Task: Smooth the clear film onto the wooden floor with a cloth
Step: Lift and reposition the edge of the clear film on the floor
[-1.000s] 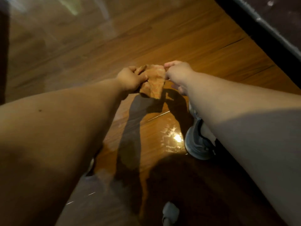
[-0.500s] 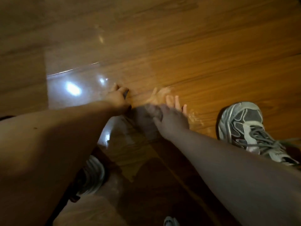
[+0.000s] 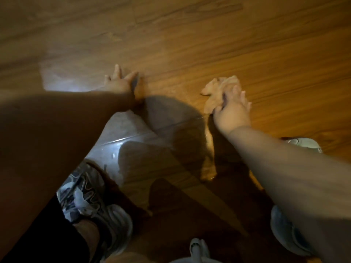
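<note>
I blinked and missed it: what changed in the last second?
The left hand let go of the cloth and now lies flat on the wooden floor. The right hand swept the cloth rightward, pressing it down. The clear film still lies on the floor.

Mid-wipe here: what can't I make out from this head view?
Head view only:
- Film edges: clear sheet, motion blur and glare hide where it ends.
- Bubbles or creases: lost in blur and arm shadows.
- Cloth: near part covered by the right hand.
- Left hand: on film or bare floor, unclear.
</note>
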